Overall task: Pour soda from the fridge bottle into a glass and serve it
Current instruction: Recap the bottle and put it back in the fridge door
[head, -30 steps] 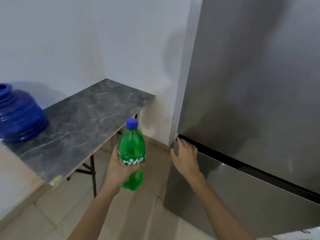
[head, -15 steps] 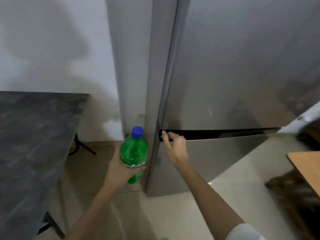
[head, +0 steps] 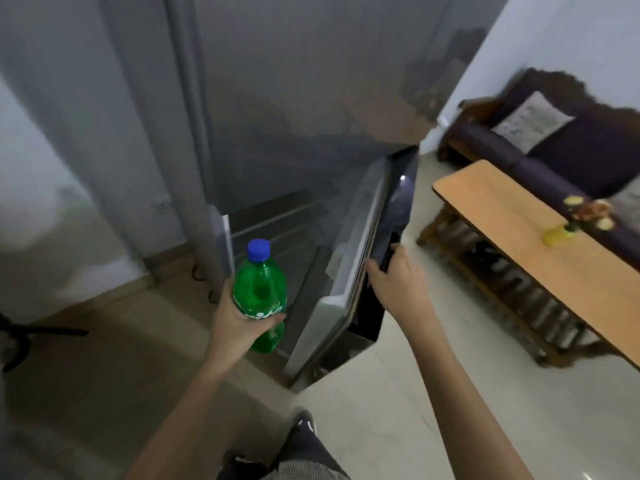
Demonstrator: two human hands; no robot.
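Observation:
A green soda bottle (head: pixel 259 292) with a blue cap stands upright in my left hand (head: pixel 239 320), whose fingers wrap its lower half. It is held just in front of the grey fridge (head: pixel 294 98). The fridge's lower door (head: pixel 360 271) is swung open to the right, showing dim shelves inside. My right hand (head: pixel 394 282) grips the top edge of that open door. No glass is in view.
A long wooden coffee table (head: pixel 526 237) stands to the right with a small yellow vase of flowers (head: pixel 557 233) on it. Behind it is a dark sofa (head: pixel 554 147) with a pale cushion. A black table leg shows at far left. Tiled floor lies underfoot.
The lower fridge door, shut before, has been pulled open to the right by my right hand. The view has swung right; the marble table is gone. The bottle stays in my left hand.

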